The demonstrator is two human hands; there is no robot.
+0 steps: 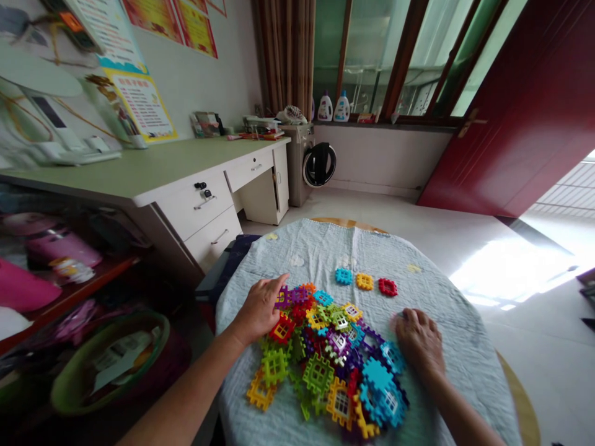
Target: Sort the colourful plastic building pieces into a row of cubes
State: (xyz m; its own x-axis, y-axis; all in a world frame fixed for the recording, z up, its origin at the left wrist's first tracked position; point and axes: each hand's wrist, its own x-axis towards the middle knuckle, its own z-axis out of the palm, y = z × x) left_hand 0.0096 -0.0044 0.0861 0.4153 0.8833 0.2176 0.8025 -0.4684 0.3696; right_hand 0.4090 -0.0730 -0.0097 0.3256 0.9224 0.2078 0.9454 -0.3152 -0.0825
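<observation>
A heap of colourful plastic interlocking building blocks (318, 375) lies on a round table with a pale blue cloth. My left hand (264, 306) rests at the heap's far left edge, index finger stretched out and thumb apart, beside a purple block (297, 295) and a red block (282, 328). To the right of the heap my right hand (421, 341) lies on the cloth with fingers slightly bent, holding nothing I can see. Beyond the heap, a blue block (343, 276), a yellow block (365, 282) and a red block (387, 287) lie apart in a row.
The cloth (441, 303) covers most of the table. At the left stand a desk (186, 167) with drawers and a basket (158, 384). A washing machine (297, 161) with its door open stands behind. The red door (506, 111) is at the right.
</observation>
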